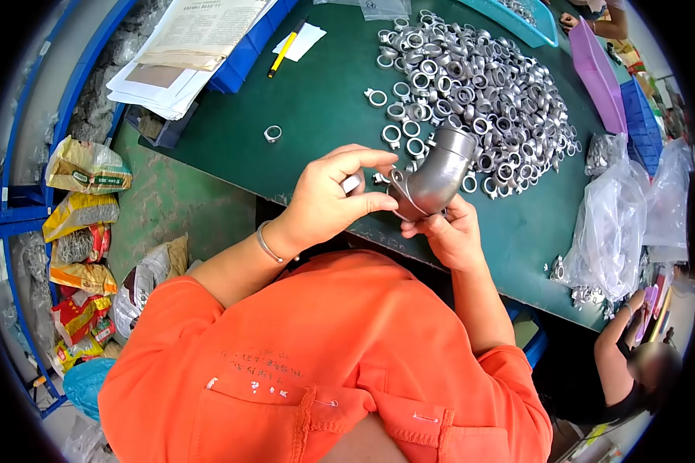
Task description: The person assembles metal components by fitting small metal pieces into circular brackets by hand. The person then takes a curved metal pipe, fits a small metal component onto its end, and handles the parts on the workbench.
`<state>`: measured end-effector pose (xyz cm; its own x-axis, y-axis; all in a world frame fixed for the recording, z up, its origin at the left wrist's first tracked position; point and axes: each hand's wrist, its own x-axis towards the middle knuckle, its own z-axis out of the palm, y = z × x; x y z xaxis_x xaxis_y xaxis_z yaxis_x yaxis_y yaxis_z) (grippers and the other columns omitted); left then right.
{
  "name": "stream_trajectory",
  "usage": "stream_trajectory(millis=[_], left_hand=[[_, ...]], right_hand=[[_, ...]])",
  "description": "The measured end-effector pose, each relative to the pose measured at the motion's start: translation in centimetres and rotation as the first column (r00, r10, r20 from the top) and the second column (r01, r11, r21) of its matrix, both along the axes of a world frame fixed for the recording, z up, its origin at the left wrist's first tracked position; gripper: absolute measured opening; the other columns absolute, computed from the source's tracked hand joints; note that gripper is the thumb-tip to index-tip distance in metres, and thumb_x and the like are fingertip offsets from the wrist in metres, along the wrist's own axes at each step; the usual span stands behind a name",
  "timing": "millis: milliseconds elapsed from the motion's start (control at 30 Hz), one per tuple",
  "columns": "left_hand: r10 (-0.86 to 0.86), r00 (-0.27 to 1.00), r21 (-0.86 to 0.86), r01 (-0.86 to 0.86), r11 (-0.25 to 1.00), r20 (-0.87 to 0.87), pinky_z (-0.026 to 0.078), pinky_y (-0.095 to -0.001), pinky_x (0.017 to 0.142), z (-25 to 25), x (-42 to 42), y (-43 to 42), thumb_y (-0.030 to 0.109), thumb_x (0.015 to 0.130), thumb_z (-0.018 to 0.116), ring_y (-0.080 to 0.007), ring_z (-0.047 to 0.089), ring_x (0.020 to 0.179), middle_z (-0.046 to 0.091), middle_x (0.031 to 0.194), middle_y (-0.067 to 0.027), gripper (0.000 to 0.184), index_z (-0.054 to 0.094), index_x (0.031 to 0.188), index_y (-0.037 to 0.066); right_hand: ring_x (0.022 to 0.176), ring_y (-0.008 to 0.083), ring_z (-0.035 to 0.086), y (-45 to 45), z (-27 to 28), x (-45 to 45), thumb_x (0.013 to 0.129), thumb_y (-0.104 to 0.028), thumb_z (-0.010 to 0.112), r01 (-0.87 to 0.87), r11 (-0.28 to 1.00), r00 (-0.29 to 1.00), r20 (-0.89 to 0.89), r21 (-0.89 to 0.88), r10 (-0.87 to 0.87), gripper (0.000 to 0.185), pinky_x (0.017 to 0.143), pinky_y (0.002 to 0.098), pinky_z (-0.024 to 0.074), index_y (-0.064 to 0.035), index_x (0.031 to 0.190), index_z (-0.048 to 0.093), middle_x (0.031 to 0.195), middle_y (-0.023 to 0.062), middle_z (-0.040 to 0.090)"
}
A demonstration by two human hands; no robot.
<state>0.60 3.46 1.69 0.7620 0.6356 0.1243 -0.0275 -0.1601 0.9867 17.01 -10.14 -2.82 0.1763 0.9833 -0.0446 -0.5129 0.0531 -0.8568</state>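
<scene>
A dark grey metal elbow pipe [439, 174] is held up over the table's near edge, its collared end pointing up and away. My right hand [452, 231] is closed around its lower end from below. A thin metal ring clamp [403, 191] sits at the pipe's left end. The thumb and forefinger of my left hand [326, 193] close on the clamp's lug side, touching the pipe's rim. A silvery band [351, 183] shows among my curled left fingers; whether it is a second clamp I cannot tell. Behind the pipe spreads a large pile of ring clamps [471, 85].
One loose ring [272, 134] lies on the green table [324, 108], with a yellow marker [287, 50] beyond it. Papers [185, 54] rest on a blue bin at left. Plastic bags [610, 224] and a pink tray [598, 77] stand right. Other people work at the right.
</scene>
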Motion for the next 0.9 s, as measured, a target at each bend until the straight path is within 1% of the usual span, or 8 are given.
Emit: stream_trajectory(millis=[167, 233, 367, 533, 633, 667, 733, 900], left_hand=[[-0.024, 0.999, 0.038, 0.023, 0.999, 0.036, 0.036, -0.0174, 0.053, 0.0, 0.0, 0.0, 0.001, 0.072, 0.072, -0.0030, 0.042, 0.059, 0.060, 0.091, -0.0041, 0.029, 0.064, 0.101, -0.001], [-0.010, 0.998, 0.105, 0.003, 0.994, 0.065, 0.043, -0.0215, 0.058, 0.3, 0.1, 0.0, 0.002, 0.073, 0.071, -0.0096, 0.055, 0.066, 0.064, 0.084, -0.0059, 0.022, 0.066, 0.095, 0.001], [-0.006, 0.998, 0.096, -0.001, 0.995, 0.067, 0.045, -0.0242, 0.063, 0.4, 0.0, -0.2, 0.001, 0.073, 0.070, -0.0144, 0.058, 0.073, 0.064, 0.081, -0.0071, 0.021, 0.066, 0.093, 0.000], [-0.029, 0.993, 0.162, 0.010, 0.987, 0.117, 0.046, -0.0247, 0.064, 0.4, 0.0, -0.2, -0.002, 0.072, 0.069, -0.0162, 0.060, 0.074, 0.065, 0.084, -0.0083, 0.022, 0.066, 0.094, 0.000], [-0.055, 0.987, 0.277, 0.012, 0.961, 0.148, 0.045, -0.0216, 0.062, -0.1, 0.1, -0.1, -0.003, 0.073, 0.069, -0.0110, 0.056, 0.070, 0.063, 0.086, -0.0077, 0.022, 0.066, 0.095, -0.001], [-0.057, 0.987, 0.276, 0.014, 0.961, 0.148, 0.045, -0.0216, 0.062, -0.1, 0.1, -0.1, -0.003, 0.073, 0.069, -0.0110, 0.056, 0.070, 0.063, 0.086, -0.0077, 0.022, 0.066, 0.095, -0.001], [-0.082, 0.984, 0.298, 0.031, 0.954, 0.160, 0.044, -0.0212, 0.061, -0.1, 0.1, -0.2, -0.003, 0.073, 0.069, -0.0102, 0.055, 0.070, 0.063, 0.085, -0.0075, 0.022, 0.066, 0.095, -0.001], [-0.060, 0.990, 0.150, 0.040, 0.988, 0.125, 0.041, -0.0192, 0.060, 0.2, 0.0, -0.2, -0.002, 0.075, 0.069, -0.0075, 0.053, 0.069, 0.062, 0.084, -0.0057, 0.022, 0.065, 0.096, -0.001]], right_hand=[[0.086, 0.0251, 0.064, -0.2, -0.6, 0.0, 0.081, -0.020, 0.068, -0.016, 1.000, 1.000, -0.025, 0.026, 0.017, 0.043, 0.074, 0.0343, 0.0548, 0.0061, 0.112, 0.053, 0.101, 0.0172, 0.062], [0.092, 0.0273, 0.063, -0.2, -0.8, -0.2, 0.082, -0.015, 0.066, -0.034, 0.997, 0.998, -0.041, 0.063, 0.037, 0.038, 0.075, 0.0345, 0.0547, 0.0056, 0.112, 0.053, 0.105, 0.0190, 0.060], [0.095, 0.0291, 0.062, 0.0, -0.2, -0.4, 0.083, -0.011, 0.063, -0.049, 0.994, 0.997, -0.049, 0.094, 0.053, 0.034, 0.076, 0.0344, 0.0545, 0.0047, 0.112, 0.053, 0.109, 0.0198, 0.059], [0.093, 0.0247, 0.062, -0.1, -1.0, -0.7, 0.081, -0.001, 0.063, 0.056, 0.997, 0.998, 0.035, 0.056, -0.058, 0.040, 0.074, 0.0320, 0.0541, 0.0041, 0.118, 0.051, 0.113, 0.0174, 0.057], [0.096, 0.0265, 0.060, -0.3, -1.2, -0.5, 0.080, -0.003, 0.065, 0.074, 0.996, 0.989, 0.123, 0.048, -0.079, 0.056, 0.070, 0.0326, 0.0544, 0.0028, 0.129, 0.040, 0.116, 0.0187, 0.055], [0.091, 0.0237, 0.061, -0.2, -0.9, -0.5, 0.079, 0.002, 0.064, 0.081, 0.997, 0.985, 0.154, 0.015, -0.082, 0.060, 0.068, 0.0305, 0.0538, 0.0024, 0.132, 0.036, 0.112, 0.0177, 0.057], [0.088, 0.0225, 0.061, -0.2, -0.1, -0.3, 0.079, 0.002, 0.064, 0.083, 0.996, 0.984, 0.158, -0.019, -0.079, 0.059, 0.067, 0.0295, 0.0534, 0.0027, 0.131, 0.037, 0.108, 0.0166, 0.058], [0.078, 0.0177, 0.061, -0.2, -0.1, -0.1, 0.078, 0.002, 0.065, 0.098, 0.995, 0.968, 0.234, -0.004, -0.094, 0.056, 0.064, 0.0265, 0.0516, 0.0023, 0.129, 0.041, 0.098, 0.0134, 0.061]])
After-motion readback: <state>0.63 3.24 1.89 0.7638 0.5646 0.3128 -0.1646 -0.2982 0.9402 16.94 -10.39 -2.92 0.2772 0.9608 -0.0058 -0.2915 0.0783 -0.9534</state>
